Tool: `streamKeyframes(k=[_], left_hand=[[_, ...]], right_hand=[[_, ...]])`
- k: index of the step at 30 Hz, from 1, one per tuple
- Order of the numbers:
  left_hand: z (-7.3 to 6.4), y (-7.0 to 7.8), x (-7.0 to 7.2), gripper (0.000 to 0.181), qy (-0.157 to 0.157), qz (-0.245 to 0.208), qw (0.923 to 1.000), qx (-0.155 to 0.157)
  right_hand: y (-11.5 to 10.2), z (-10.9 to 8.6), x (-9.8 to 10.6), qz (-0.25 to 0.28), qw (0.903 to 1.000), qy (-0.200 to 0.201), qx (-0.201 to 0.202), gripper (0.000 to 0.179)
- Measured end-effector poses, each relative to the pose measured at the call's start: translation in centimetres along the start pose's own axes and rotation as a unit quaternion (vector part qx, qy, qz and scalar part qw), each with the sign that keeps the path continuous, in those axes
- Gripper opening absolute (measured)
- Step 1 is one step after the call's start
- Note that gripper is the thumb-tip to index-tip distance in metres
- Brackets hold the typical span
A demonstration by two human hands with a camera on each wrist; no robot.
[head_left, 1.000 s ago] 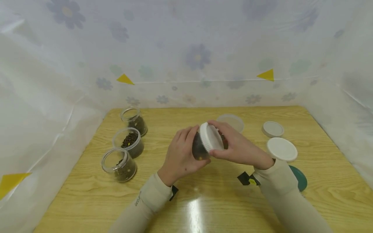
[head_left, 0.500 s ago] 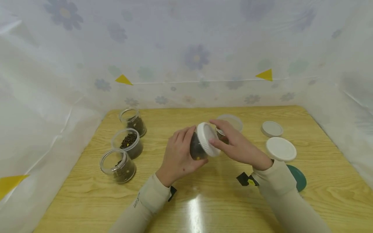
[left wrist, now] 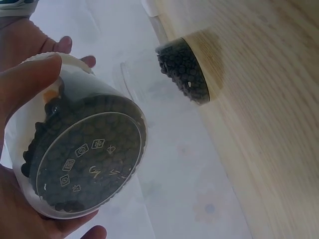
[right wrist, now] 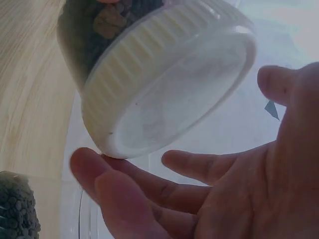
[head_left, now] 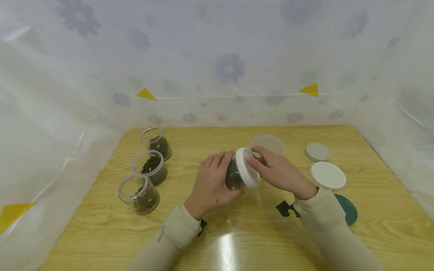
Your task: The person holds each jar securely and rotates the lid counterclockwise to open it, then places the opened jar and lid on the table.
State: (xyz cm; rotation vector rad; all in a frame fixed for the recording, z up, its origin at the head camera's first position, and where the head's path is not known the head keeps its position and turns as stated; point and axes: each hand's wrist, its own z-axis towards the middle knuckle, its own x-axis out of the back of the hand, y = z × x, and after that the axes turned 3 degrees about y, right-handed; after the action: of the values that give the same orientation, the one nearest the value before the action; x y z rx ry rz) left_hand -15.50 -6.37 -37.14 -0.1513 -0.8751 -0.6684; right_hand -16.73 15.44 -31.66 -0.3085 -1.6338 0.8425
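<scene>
My left hand (head_left: 213, 178) grips a clear jar (left wrist: 89, 154) of dark pellets around its side, tilted with its base towards the left wrist camera. A white ribbed screw lid (head_left: 247, 167) sits on the jar's mouth, facing right. By that lid my right hand (head_left: 281, 169) spreads loosely; in the right wrist view its fingertips (right wrist: 87, 167) lie right at the lower rim, while the thumb (right wrist: 276, 84) stands apart from the lid. Partly hidden behind the right hand, another clear container with dark pellets (left wrist: 183, 69) stands on the table.
At the left stand three open containers: a far jar (head_left: 159, 145), a wide middle tub (head_left: 157, 171) and a near jar (head_left: 145, 197), all with dark pellets. To the right lie a small white lid (head_left: 317, 151), a larger one (head_left: 327, 175), a green lid (head_left: 347, 210) and a translucent lid (head_left: 268, 141).
A second ago my right thumb and fingers grasped the lid's rim. The thumb has since shifted up and the hand has loosened. My left hand keeps its grip on the jar.
</scene>
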Motion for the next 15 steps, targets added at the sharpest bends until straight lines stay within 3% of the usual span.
streamKeyframes(k=[6, 9, 11, 15], left_hand=[[-0.13, 0.34, -0.16, 0.099, 0.003, 0.008, 0.9999, -0.010], [-0.18, 0.45, -0.25, 0.098, 0.003, 0.008, 0.9999, -0.014], [-0.20, 0.47, -0.23, 0.098, 0.003, 0.006, 0.9999, -0.013], [-0.16, 0.45, 0.08, 0.099, 0.008, 0.004, 0.9999, -0.010]], right_hand=[[-0.03, 0.14, 0.06, 0.000, 0.9983, -0.037, -0.045, 0.080], [0.02, 0.18, 0.01, -0.007, 0.9978, -0.044, -0.050, 0.085], [0.13, 0.17, -0.04, -0.006, 0.9988, -0.039, -0.030, 0.086], [0.31, 0.02, -0.13, 0.012, 0.9975, -0.020, 0.067, 0.082]])
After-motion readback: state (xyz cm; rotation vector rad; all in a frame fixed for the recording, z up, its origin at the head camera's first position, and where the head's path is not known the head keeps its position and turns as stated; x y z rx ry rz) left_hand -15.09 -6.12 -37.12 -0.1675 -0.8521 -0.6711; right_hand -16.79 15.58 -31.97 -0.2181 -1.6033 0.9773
